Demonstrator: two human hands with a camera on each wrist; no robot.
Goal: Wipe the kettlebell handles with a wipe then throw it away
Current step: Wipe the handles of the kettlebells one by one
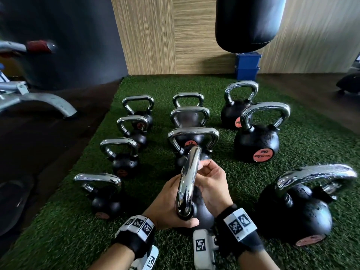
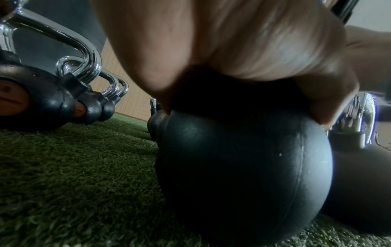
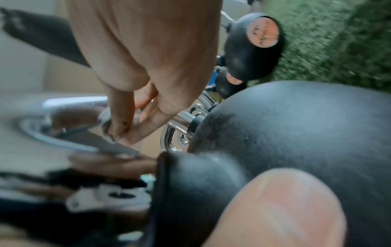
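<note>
The nearest middle kettlebell stands on the green turf, its chrome handle seen end-on. My left hand grips the base of that handle, its thumb lying over the black ball. On the handle's right side, my right hand has its fingers curled and pinches a small pale wipe against the chrome. Most of the wipe is hidden by the fingers.
Several other chrome-handled kettlebells stand in rows on the turf, a large one close on the right. A black punch bag hangs at the back above blue bins. A grey bench frame stands to the left.
</note>
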